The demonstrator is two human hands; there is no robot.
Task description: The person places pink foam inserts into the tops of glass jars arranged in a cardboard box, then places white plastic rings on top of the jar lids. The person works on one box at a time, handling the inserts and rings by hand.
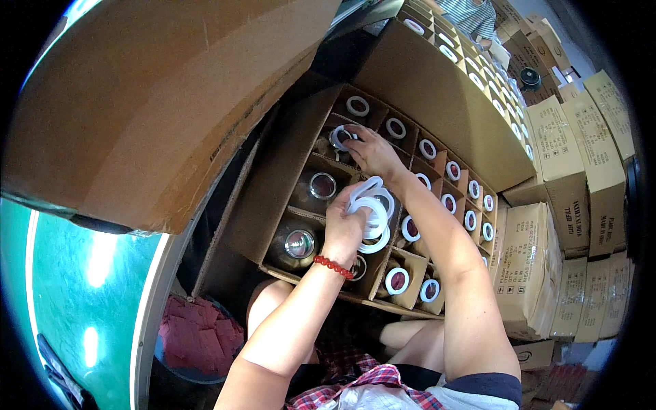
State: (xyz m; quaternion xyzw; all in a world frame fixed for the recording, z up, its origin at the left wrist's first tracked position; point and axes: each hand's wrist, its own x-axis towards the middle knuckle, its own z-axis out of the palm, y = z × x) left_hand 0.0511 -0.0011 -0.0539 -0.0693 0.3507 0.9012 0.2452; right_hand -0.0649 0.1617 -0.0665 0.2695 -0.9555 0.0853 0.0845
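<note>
Several white rings (370, 217) are bunched in my left hand (344, 225), which wears a red beaded bracelet (333, 266). My right hand (374, 154) pinches one white ring (339, 139) at the mouth of a glass flask in a far-left compartment. Both hands are over a divided cardboard box (297, 123). Near its left side, a silvery flask mouth (322, 185) and another flask mouth (299, 244) show no ring. White rings sit around other mouths, such as this ringed flask (396, 281). Part of one more flask is hidden under my left hand.
Beyond a raised flap (430, 96) stands another divided box (459, 49) of ringed flasks. A large carton (157, 102) looms at upper left. Stacked cartons (560, 150) line the right. A tub of reddish pieces (201, 335) sits lower left. A person in a striped shirt (471, 17) is at the back.
</note>
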